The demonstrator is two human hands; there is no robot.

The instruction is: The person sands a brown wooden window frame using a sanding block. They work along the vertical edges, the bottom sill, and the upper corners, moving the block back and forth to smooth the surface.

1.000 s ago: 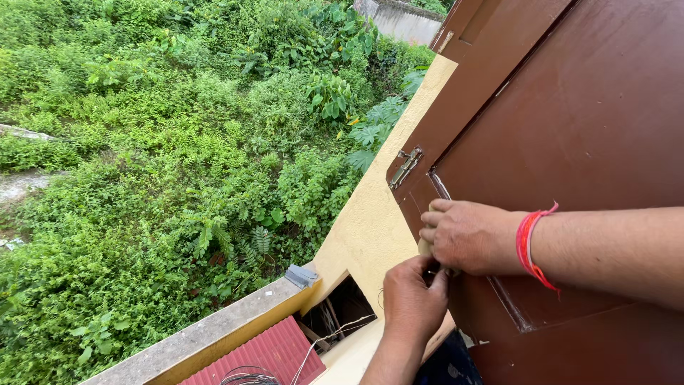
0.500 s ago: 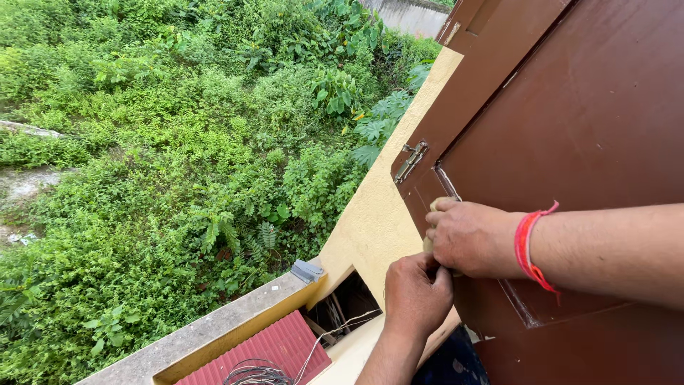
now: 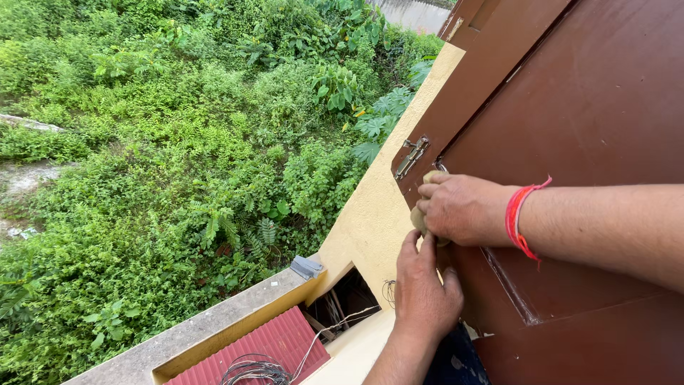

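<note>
- Brown-painted wooden shutter panel (image 3: 570,107) w/ a small metal latch (image 3: 411,157) on its frame edge is what we're working on; it stands at right of view, open over the yellow plastered ledge (image 3: 370,221).
- Our right hand (image 3: 463,209) (red thread band (image 3: 519,221) at the wrist) is curled and pressed onto the panel just below the latch, fingers closed round a small tan pad or cloth (image 3: 429,177) – only bits of it show, so exact kind: can't tell.
- Our left hand (image 3: 425,289) comes up from below, fingers together, tips touching the underside of the right hand and the same tan piece; whether it truly pinches it, can't tell.
- Below: red corrugated roof sheet (image 3: 274,342), coil of thin wire (image 3: 253,371), grey concrete parapet (image 3: 206,324), then dense green shrubs (image 3: 178,157) far down.
- Risks, as we judge:
  - tan piece slips from our fingers & drops over the ledge – grip is small, both hands crowd one spot;
  - knuckles catch on the latch if the right hand slides up;
  - we're leaning out over a drop, so pushing hard on a swinging panel could shift our balance.
</note>
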